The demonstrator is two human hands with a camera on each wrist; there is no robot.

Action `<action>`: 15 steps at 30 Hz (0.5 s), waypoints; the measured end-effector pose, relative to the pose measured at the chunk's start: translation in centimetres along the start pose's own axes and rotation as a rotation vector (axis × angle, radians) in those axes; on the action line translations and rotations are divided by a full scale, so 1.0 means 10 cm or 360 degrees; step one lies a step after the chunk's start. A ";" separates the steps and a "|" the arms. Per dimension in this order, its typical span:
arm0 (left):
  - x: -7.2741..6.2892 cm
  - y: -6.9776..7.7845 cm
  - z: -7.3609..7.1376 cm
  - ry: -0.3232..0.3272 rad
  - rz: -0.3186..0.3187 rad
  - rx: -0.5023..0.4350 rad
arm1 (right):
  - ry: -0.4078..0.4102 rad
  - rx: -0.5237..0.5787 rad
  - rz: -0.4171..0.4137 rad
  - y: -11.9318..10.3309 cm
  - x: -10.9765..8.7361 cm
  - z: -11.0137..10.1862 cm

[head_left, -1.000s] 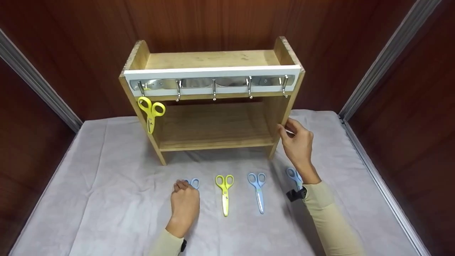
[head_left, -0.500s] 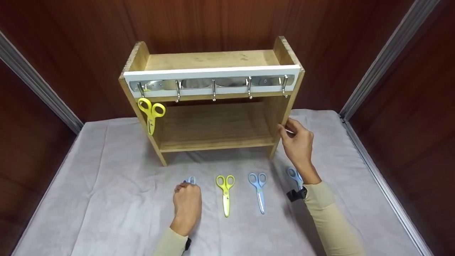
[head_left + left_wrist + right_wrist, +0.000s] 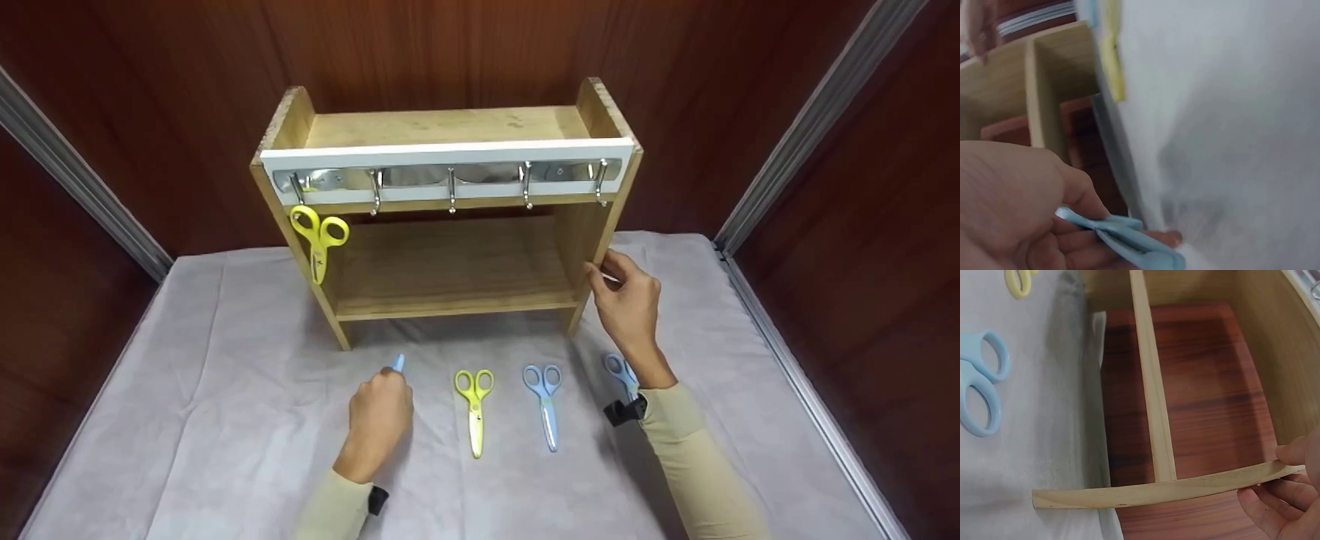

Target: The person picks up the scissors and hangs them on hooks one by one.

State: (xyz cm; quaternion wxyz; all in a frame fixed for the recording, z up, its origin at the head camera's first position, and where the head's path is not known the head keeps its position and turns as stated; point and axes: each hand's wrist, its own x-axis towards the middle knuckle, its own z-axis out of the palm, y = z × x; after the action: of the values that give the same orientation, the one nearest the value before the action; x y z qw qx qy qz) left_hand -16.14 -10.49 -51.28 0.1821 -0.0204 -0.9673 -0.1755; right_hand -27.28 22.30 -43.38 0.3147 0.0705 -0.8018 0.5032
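Observation:
My left hand (image 3: 380, 416) holds a pair of light blue scissors (image 3: 399, 364) above the cloth. In the left wrist view these blue scissors (image 3: 1148, 247) lie across my curled fingers. My right hand (image 3: 628, 304) pinches the right side panel (image 3: 600, 244) of a small wooden shelf (image 3: 450, 306), thumb in front and fingers behind. Yellow scissors (image 3: 319, 240) hang by one loop from the leftmost hook (image 3: 297, 187) of the metal hook rail (image 3: 412, 175). Yellow scissors (image 3: 475, 409) and blue scissors (image 3: 546, 405) lie flat before the shelf.
Another pair of blue scissors (image 3: 619, 369) lies partly hidden under my right wrist. A grey cloth (image 3: 247, 420) covers the table. Dark red wood panels (image 3: 450, 45) stand behind and on both sides, with a metal rail (image 3: 817, 105) along the right.
My left hand has picked the blue scissors up off the cloth and turned them, so a different end now points away. The right hand keeps its grip on the shelf.

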 end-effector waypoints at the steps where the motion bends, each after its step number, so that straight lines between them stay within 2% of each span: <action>1: 0.04 -0.02 -0.04 -0.0073 -0.0038 -0.0089 | -0.0001 -0.0001 0.0001 0.00 0.00 0.00; 5: 0.19 -0.07 -0.20 -0.0345 -0.0195 -0.0440 | 0.0001 -0.0006 0.0009 0.00 0.00 0.00; 7: 0.25 -0.08 -0.27 -0.0432 -0.0257 -0.0589 | 0.0003 -0.0007 0.0012 0.00 0.00 0.00; 15: 0.37 -0.07 -0.42 -0.0561 -0.0330 -0.0990 | 0.0003 -0.0005 0.0016 0.01 -0.01 0.00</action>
State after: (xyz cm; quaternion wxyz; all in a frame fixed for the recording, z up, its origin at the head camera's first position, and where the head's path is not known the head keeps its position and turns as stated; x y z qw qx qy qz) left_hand -18.18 -12.71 -46.52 -0.0210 -0.0065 -0.8811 -0.4724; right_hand -27.28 22.35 -43.52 0.3129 0.0656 -0.8027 0.5035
